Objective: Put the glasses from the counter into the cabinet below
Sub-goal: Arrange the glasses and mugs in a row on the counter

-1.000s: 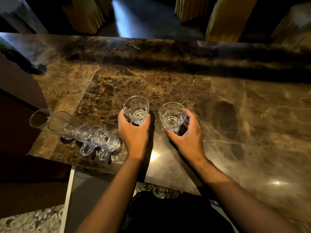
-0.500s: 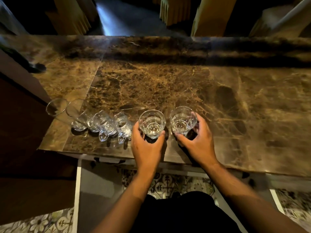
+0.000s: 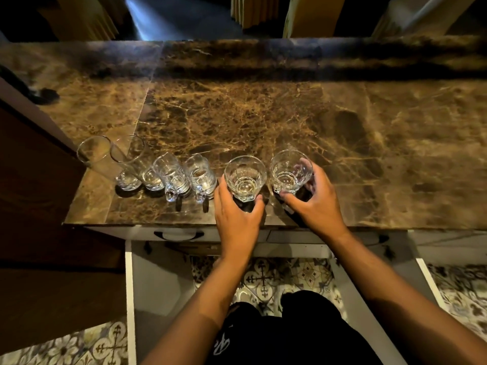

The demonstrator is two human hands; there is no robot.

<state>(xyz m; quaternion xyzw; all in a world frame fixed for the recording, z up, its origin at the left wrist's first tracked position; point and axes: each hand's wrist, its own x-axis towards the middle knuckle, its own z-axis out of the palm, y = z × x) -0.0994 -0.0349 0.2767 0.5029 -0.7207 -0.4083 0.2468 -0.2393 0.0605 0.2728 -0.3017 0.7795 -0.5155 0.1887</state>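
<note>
Marble counter (image 3: 263,119), brown with light veins, fills the middle of the view from left to right; its far edge lies in dark shadow. Below its near edge stand two white cabinet doors, the left door (image 3: 155,293) and the right door (image 3: 374,306), both swung open toward the person, and between them patterned floor tiles (image 3: 266,279) show. The inside of the cabinet is hidden under the counter. A drawer front with a dark handle (image 3: 178,235) sits just under the counter edge.

The left hand (image 3: 237,219) holds a clear glass (image 3: 245,177) near the near edge, thumb on the left side and fingers on the right, closed around its base. The right hand (image 3: 316,201) holds a second clear glass (image 3: 290,171) just to the right, fingers wrapped behind it and thumb in front.

To the left stand two glass mugs (image 3: 184,177) with handles toward the near side, then two tall glasses (image 3: 123,162) at the left end, touching each other.

On the dark trousers (image 3: 263,335) a small white mark (image 3: 221,343) shows; it cannot be read.
</note>
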